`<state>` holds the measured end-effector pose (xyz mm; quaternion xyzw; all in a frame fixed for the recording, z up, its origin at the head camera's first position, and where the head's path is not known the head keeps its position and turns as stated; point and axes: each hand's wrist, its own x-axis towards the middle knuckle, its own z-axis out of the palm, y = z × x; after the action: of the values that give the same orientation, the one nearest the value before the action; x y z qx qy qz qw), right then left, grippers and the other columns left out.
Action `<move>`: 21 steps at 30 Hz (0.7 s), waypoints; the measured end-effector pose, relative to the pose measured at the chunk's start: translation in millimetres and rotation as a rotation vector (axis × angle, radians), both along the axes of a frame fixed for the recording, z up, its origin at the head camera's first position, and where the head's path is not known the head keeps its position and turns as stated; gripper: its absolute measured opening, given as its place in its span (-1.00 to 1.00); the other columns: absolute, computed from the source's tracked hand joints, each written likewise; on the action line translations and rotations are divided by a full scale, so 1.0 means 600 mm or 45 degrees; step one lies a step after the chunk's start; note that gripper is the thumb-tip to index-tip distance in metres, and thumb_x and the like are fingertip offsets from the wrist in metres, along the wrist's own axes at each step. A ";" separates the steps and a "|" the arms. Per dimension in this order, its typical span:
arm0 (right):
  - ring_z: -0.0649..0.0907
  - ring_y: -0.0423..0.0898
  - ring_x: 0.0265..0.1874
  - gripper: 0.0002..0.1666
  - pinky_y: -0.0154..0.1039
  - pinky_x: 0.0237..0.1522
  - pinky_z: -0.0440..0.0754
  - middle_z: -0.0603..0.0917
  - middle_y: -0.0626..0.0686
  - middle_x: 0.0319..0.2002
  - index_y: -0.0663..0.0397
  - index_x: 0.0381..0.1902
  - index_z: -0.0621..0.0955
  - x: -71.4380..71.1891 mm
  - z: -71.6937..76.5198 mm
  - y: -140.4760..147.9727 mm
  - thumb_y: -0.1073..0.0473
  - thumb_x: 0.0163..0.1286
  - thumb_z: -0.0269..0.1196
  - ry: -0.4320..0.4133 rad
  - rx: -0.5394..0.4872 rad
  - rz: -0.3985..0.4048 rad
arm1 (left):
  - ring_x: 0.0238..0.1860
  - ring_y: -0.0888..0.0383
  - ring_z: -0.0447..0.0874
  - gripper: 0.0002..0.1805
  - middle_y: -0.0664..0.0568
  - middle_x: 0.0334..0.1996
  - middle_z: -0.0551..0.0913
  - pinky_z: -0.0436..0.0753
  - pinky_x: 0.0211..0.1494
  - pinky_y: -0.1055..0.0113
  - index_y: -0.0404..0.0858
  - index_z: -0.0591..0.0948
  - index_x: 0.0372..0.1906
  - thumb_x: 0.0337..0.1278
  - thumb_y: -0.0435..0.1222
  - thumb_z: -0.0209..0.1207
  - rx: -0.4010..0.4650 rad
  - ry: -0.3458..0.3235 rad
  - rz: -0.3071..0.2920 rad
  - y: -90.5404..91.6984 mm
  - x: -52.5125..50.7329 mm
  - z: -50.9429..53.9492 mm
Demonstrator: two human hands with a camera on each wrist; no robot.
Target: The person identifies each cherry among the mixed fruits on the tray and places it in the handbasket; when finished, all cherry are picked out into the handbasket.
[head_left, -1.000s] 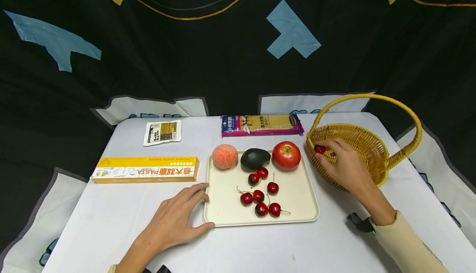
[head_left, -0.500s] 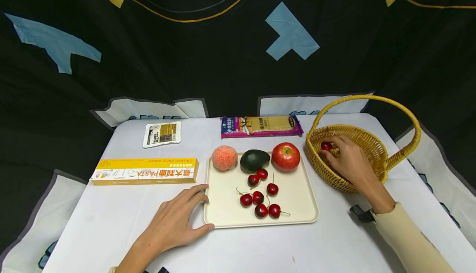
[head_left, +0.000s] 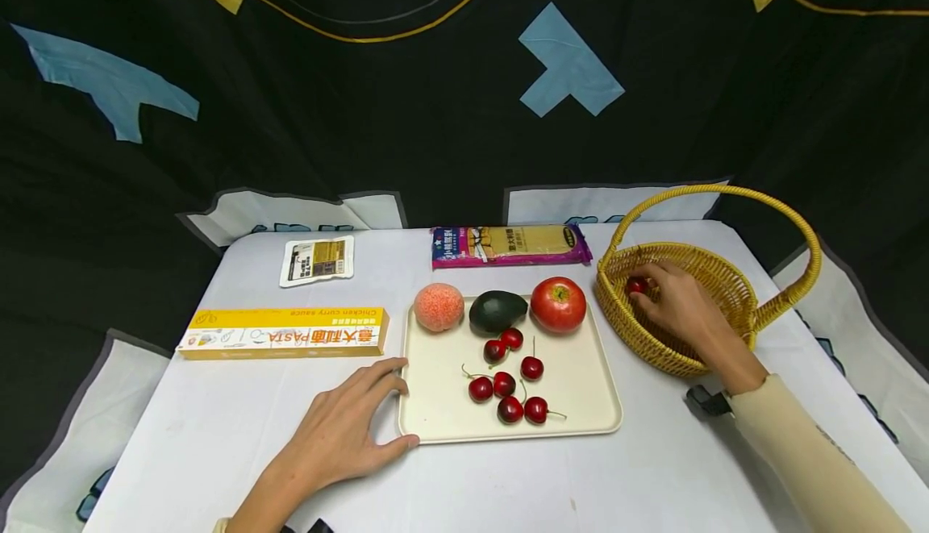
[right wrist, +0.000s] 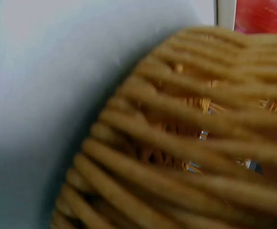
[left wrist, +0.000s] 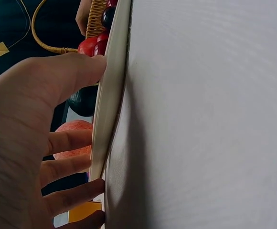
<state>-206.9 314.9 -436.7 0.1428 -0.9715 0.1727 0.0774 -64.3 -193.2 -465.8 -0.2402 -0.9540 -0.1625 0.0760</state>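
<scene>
My right hand [head_left: 682, 307] reaches down inside the yellow wicker basket [head_left: 726, 356], its thumb and fingers pinching a dark red cherry [head_left: 637, 285]. Basket weave fills most of the right wrist view, where the hand cannot be seen. At the left end of the cream tray [head_left: 435, 424], my left hand [head_left: 337, 424] touches the rim with spread fingers and thumb, as the left wrist view also shows. Several cherries [head_left: 532, 368], some with stems, lie on the tray. Along its far side sit a rough pinkish peach [head_left: 439, 307], a dark green avocado [head_left: 497, 312] and a red apple [head_left: 558, 305].
A yellow and white pasta box [head_left: 283, 333] lies left of the tray. Farther back are a small white pouch [head_left: 317, 260] and a purple and yellow pasta packet [head_left: 511, 246]. The basket's tall handle [head_left: 718, 189] arches over it. A dark curtain [head_left: 406, 114] hangs behind the table.
My right hand has moved from the basket's left rim inward and slightly down, carrying the cherry into the basket. My left hand stays at the tray's edge.
</scene>
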 end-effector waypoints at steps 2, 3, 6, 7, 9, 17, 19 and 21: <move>0.72 0.24 -0.11 -0.53 0.22 -0.10 0.74 0.67 0.39 0.04 0.27 0.24 0.65 -0.003 0.000 0.001 0.29 0.41 0.43 -0.031 0.019 -0.001 | 0.35 0.13 0.62 -0.38 0.19 0.47 0.53 0.68 -0.26 0.19 0.12 0.64 0.01 -0.10 0.30 0.54 0.001 -0.003 0.001 0.000 0.000 0.000; 0.72 0.25 -0.10 -0.52 0.23 -0.08 0.74 0.66 0.39 0.06 0.27 0.25 0.65 -0.005 0.000 0.001 0.28 0.41 0.43 -0.043 0.029 -0.001 | 0.35 0.13 0.62 -0.38 0.19 0.48 0.53 0.68 -0.27 0.19 0.12 0.64 0.01 -0.10 0.30 0.54 0.002 -0.005 0.001 0.000 0.000 -0.001; 0.72 0.31 -0.02 -0.51 0.27 -0.01 0.73 0.63 0.43 0.14 0.27 0.27 0.64 -0.007 0.000 0.002 0.28 0.42 0.42 -0.077 0.059 0.005 | 0.35 0.13 0.62 -0.39 0.19 0.48 0.52 0.67 -0.28 0.20 0.12 0.64 0.02 -0.09 0.29 0.54 0.006 -0.017 0.006 0.001 0.002 -0.001; 0.71 0.33 0.01 -0.51 0.29 0.02 0.72 0.62 0.44 0.16 0.28 0.27 0.64 -0.008 0.000 0.003 0.28 0.42 0.42 -0.084 0.067 0.006 | 0.36 0.13 0.61 -0.39 0.19 0.49 0.52 0.67 -0.28 0.20 0.12 0.64 0.02 -0.09 0.29 0.54 0.008 -0.019 0.006 0.001 0.002 -0.001; 0.70 0.36 0.08 -0.51 0.31 0.07 0.70 0.60 0.45 0.20 0.29 0.28 0.63 -0.007 0.001 0.004 0.29 0.43 0.42 -0.091 0.077 0.013 | 0.36 0.13 0.61 -0.39 0.19 0.49 0.52 0.67 -0.28 0.20 0.12 0.63 0.03 -0.09 0.28 0.54 0.008 -0.017 0.005 0.002 0.002 -0.001; 0.74 0.37 0.00 -0.45 0.30 -0.07 0.74 0.61 0.45 0.22 0.23 0.30 0.62 -0.005 0.005 0.005 0.19 0.43 0.47 -0.037 0.114 0.002 | 0.36 0.13 0.61 -0.38 0.18 0.48 0.53 0.69 -0.25 0.17 0.13 0.63 0.02 -0.11 0.29 0.55 0.006 0.001 0.002 0.001 0.002 0.000; 0.75 0.37 -0.02 -0.47 0.30 -0.11 0.74 0.63 0.43 0.22 0.19 0.29 0.63 -0.003 0.007 0.002 0.15 0.45 0.47 -0.003 0.109 -0.017 | 0.36 0.13 0.62 -0.38 0.18 0.48 0.53 0.69 -0.25 0.16 0.13 0.63 0.01 -0.12 0.29 0.55 0.006 0.003 0.001 0.001 0.001 0.000; 0.76 0.36 -0.05 -0.49 0.30 -0.16 0.74 0.64 0.41 0.23 0.16 0.28 0.65 0.000 0.010 -0.002 0.14 0.45 0.47 0.048 0.093 -0.025 | 0.35 0.13 0.62 -0.38 0.18 0.48 0.53 0.69 -0.25 0.16 0.13 0.63 0.01 -0.12 0.29 0.55 0.008 0.004 0.002 0.001 0.001 0.000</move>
<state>-206.7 313.8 -431.0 0.1394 -0.9769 0.1334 0.0921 -63.7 -192.8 -465.9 -0.2396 -0.9536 -0.1649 0.0781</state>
